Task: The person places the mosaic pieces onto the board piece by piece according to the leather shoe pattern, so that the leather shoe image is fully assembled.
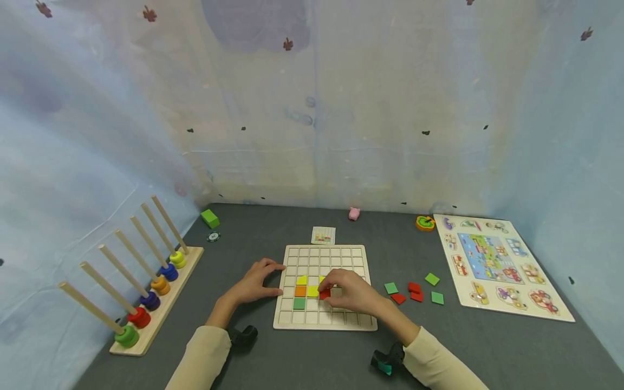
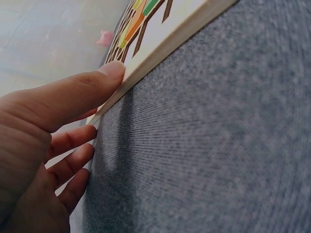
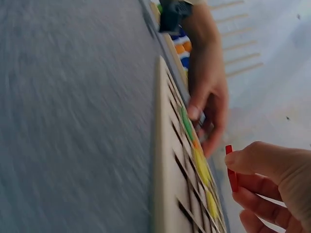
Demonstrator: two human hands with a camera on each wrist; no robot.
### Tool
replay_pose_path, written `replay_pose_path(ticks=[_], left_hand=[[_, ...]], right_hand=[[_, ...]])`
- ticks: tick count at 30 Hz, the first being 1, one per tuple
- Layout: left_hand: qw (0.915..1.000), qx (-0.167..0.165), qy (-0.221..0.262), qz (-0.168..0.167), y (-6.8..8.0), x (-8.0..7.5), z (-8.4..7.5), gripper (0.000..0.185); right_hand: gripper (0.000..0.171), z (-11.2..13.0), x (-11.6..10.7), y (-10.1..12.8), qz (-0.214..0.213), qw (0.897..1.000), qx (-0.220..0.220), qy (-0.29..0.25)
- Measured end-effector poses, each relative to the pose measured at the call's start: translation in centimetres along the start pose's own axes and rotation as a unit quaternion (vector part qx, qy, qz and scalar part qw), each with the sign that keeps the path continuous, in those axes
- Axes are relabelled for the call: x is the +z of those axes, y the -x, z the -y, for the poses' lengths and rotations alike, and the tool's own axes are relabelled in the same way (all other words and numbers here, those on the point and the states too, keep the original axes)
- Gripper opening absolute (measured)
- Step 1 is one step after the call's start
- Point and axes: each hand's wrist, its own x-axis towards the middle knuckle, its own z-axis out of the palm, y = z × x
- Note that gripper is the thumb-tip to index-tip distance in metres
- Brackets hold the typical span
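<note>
- Behind everything we saw a pale printed fabric backdrop, its upper part cut off by the head view.
- Below it we had a dark grey cloth-covered table, running out of frame at the bottom.
- On the right lay a flat, pale wooden picture board; its small pictures were hard for us to make out.
- On the left stood a wooden rack with seven pegs and coloured rings.
- Between them lay a square, pale wooden grid board, bearing yellow, orange and green tiles; the right hand partly hid one yellow tile.
- We saw the left hand spread loosely, its thumb touching the grid board's left edge, nothing gripped; the thumb mostly covered the index finger in the left wrist view.
- The right hand was nearly closed at thumb and fingertips, pinching one tile; its far fingers were cut off in the right wrist view.
- A small white printed card lay just beyond the grid board, too small for us to read.
- Loose green and red square tiles lay right of the grid board.
- The pinched red tile, partly covered by the thumb, was just above the grid board.
</note>
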Motion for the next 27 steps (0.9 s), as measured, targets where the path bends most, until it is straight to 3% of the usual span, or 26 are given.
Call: replay_pose_path(ticks=[8, 12, 17, 20, 27], left_hand=[[1.0000, -0.003, 0.007, 0.004, 0.1, -0.1, -0.2, 0.061], [1.0000, -0.002, 0.006, 0.002, 0.0, -0.1, -0.2, 0.061], [1.0000, -0.004, 0.006, 0.000, 0.0, 0.0, -0.1, 0.061], [0.9999, -0.005, 0.009, 0.003, 0.0, 0.0, 0.0, 0.061], [1.0000, 0.002, 0.006, 0.002, 0.0, 0.0, 0.2, 0.061]], right_hand=[[0.014, 0.7, 2.3, -0.6, 0.022, 0.999, -0.013, 0.024], [0.013, 0.8, 2.6, -0.5, 0.026, 0.998, -0.019, 0.058], [0.011, 0.8, 2.4, -0.3, 0.028, 0.998, -0.010, 0.050], [0.009, 0.8, 2.5, -0.2, 0.016, 0.998, -0.015, 0.053], [0.007, 1.0, 3.0, -0.5, -0.036, 0.991, -0.027, 0.127]])
